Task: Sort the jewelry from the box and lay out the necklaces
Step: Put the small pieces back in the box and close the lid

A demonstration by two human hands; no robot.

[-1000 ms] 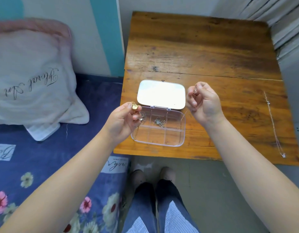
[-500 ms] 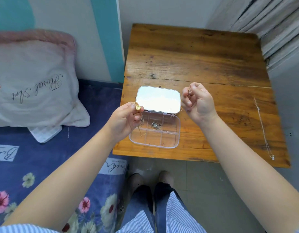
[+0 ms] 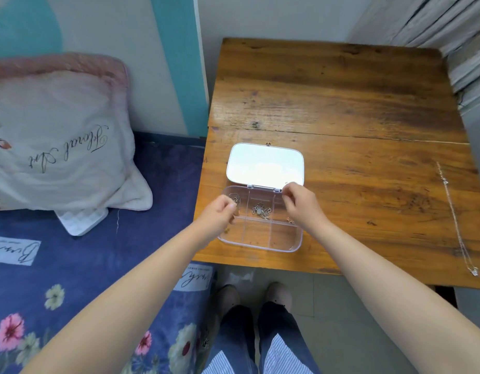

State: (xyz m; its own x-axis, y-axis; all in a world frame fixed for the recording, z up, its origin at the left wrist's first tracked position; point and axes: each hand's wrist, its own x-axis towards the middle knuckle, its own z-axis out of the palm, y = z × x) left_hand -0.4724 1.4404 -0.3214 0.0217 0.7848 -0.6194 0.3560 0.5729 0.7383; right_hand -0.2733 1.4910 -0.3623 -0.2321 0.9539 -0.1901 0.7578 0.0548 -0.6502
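Note:
A clear plastic jewelry box (image 3: 260, 245) with several compartments sits at the table's near edge, its white lid (image 3: 265, 166) folded back flat. My left hand (image 3: 218, 215) hovers over the box's left side with fingers pinched, beside a silver piece (image 3: 235, 198). My right hand (image 3: 301, 205) is over the right side near the hinge, fingers also pinched. I cannot see whether either pinch holds anything. A tangle of silver jewelry (image 3: 260, 211) lies in the middle compartment. Small gold bits show below the left hand (image 3: 226, 229) and beside the right hand (image 3: 289, 220). A thin silver necklace (image 3: 453, 214) lies stretched out on the table's right side.
The wooden table (image 3: 341, 103) stands against the wall, with slatted boards (image 3: 465, 44) at its right. To the left is a bed with a blue floral cover (image 3: 85, 279) and a white pillow (image 3: 58, 141). My legs and shoes (image 3: 253, 300) are below the table edge.
Both hands have dropped from above the lid down onto the open box. The gold piece and the rose-gold piece seen at my fingertips no longer show there.

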